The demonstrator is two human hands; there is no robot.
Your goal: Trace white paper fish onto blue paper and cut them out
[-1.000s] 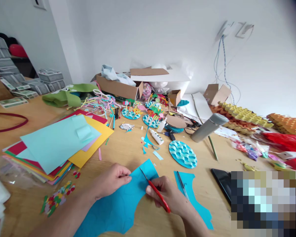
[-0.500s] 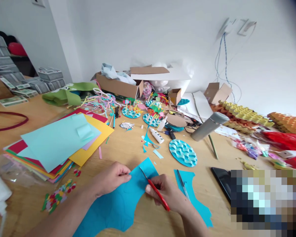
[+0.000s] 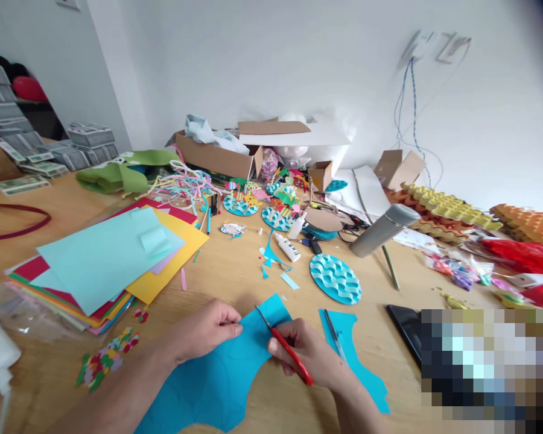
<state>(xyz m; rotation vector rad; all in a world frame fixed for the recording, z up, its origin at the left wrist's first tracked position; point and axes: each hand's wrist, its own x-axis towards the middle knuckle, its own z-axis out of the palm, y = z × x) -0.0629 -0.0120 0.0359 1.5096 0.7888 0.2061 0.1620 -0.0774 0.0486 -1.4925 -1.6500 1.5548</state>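
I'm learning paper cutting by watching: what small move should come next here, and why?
Probably close the red scissors for another short snip into the blue sheet. The right hand has the blades at the sheet's upper edge, and the left hand pinches that edge beside them, holding it steady.

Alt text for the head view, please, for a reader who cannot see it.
Two bare hands work on a blue paper sheet on a cluttered wooden table: the left hand pinches its edge while the right hand cuts into it with red-handled scissors. A stack of coloured paper lies to the left.
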